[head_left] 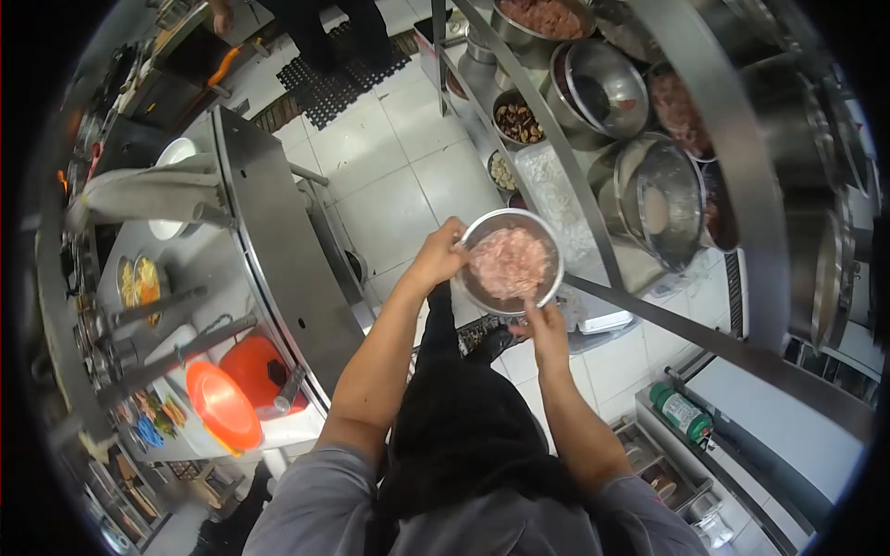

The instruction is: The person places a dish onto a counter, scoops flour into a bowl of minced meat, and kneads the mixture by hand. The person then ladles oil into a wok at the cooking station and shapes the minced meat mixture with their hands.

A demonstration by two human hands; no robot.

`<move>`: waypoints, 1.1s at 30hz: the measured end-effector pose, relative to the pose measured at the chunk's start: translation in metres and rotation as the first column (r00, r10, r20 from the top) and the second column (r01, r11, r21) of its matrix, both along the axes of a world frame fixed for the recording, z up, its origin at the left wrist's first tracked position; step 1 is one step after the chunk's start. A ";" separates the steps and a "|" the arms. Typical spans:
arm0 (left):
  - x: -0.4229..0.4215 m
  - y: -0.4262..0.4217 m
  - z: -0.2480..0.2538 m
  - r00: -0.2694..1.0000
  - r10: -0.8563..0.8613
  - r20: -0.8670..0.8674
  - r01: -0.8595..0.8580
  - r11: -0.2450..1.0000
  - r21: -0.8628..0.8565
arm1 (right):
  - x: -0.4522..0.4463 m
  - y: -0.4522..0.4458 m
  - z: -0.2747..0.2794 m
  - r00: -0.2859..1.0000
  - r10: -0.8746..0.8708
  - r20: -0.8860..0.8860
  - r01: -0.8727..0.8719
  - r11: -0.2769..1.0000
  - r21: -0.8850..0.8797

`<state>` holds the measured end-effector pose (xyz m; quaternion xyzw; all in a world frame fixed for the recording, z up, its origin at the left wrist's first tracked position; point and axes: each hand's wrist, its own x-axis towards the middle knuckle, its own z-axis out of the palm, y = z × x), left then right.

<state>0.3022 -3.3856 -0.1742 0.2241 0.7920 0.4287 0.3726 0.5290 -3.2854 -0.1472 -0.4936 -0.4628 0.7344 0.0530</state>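
Steel bowl (510, 215) of pink meat (510, 263), just right of mid-view, above the tiles (389, 208). The left hand (439, 254) clamps its rim between nine and ten o'clock; the right hand (545, 332) grips it at five, thumb over the edge. In view, more bowls (607, 88) crowd the rack (556, 125) towards one and two, a green bottle (681, 412) lies at four, and an orange bowl (222, 406) is at eight.

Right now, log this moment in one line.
metal bowl: holds minced meat | left hand: gripping rim | right hand: at near rim | beside: metal rack
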 end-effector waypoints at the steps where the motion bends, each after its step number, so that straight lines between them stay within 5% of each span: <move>1: -0.005 0.014 -0.015 0.997 -0.021 0.073 0.020 1.000 0.013 | -0.009 0.009 -0.017 0.995 -0.096 0.001 0.096 0.995 0.025; 4: -0.015 0.070 -0.048 0.970 -0.082 0.230 0.107 0.990 -0.097 | -0.030 0.037 -0.059 0.951 -0.311 0.003 0.310 0.947 0.081; 8: -0.017 0.148 -0.099 0.840 -0.150 -0.521 0.304 0.927 0.222 | -0.073 0.080 -0.094 0.822 -0.565 -0.071 0.554 0.765 0.327; 10: -0.021 0.193 -0.105 0.725 -0.466 -0.508 0.616 0.768 0.175 | -0.088 0.102 -0.106 0.828 -0.559 -0.042 0.522 0.742 0.421; 12: -0.008 0.226 -0.122 0.746 -0.482 -0.459 0.599 0.788 0.145 | -0.103 0.123 -0.115 0.835 -0.549 -0.029 0.485 0.710 0.511; 16: 0.016 0.292 -0.164 0.761 -0.609 -0.223 0.641 0.758 0.120 | -0.119 0.155 -0.115 0.814 -0.521 0.256 0.241 0.704 0.668; 18: 0.024 0.307 -0.181 0.724 -0.638 -0.260 0.681 0.722 0.126 | -0.095 0.175 -0.150 0.761 -0.428 0.487 -0.172 0.591 0.788; 19: 0.021 0.307 -0.174 0.703 -0.664 -0.254 0.699 0.711 0.076 | -0.105 0.169 -0.140 0.688 -0.482 0.543 -0.370 0.411 0.833; 23: -0.003 0.299 -0.164 0.688 -0.666 -0.290 0.663 0.738 -0.124 | -0.104 0.183 -0.153 0.717 -0.450 0.532 -0.383 0.384 0.840; 24: -0.006 0.306 -0.182 0.696 -0.659 -0.285 0.621 0.752 -0.221 | -0.092 0.194 -0.164 0.427 -0.569 0.703 -0.823 0.077 0.563; 25: -0.026 0.282 -0.140 0.723 -0.643 -0.252 0.605 0.766 -0.216 | -0.088 0.201 -0.169 0.398 -0.601 0.693 -0.866 0.004 0.500; 26: -0.025 0.294 -0.182 0.626 -0.659 -0.417 0.628 0.743 -0.231 | -0.084 0.208 -0.173 0.369 -0.639 0.674 -0.900 -0.066 0.430; 27: -0.023 0.307 -0.225 0.509 -0.641 -0.575 0.632 0.732 -0.256 | -0.083 0.208 -0.170 0.469 -0.590 0.657 -0.804 0.023 0.595; 28: -0.035 0.309 -0.215 0.494 -0.727 -0.477 0.746 0.636 -0.196 | -0.082 0.209 -0.167 0.568 -0.562 0.602 -0.670 0.110 0.734; 29: -0.043 0.301 -0.185 0.576 -0.802 -0.159 0.792 0.596 -0.134 | -0.078 0.208 -0.168 0.417 -0.586 0.695 -0.774 0.172 0.609; 31: -0.056 0.298 -0.154 0.582 -0.797 0.164 0.812 0.581 -0.056 | -0.069 0.212 -0.177 0.264 -0.603 0.752 -0.850 0.223 0.477; 33: -0.068 0.301 -0.147 0.653 -0.750 -0.106 0.738 0.662 -0.131 | -0.049 0.210 -0.198 0.504 -0.629 0.592 -0.707 0.093 0.701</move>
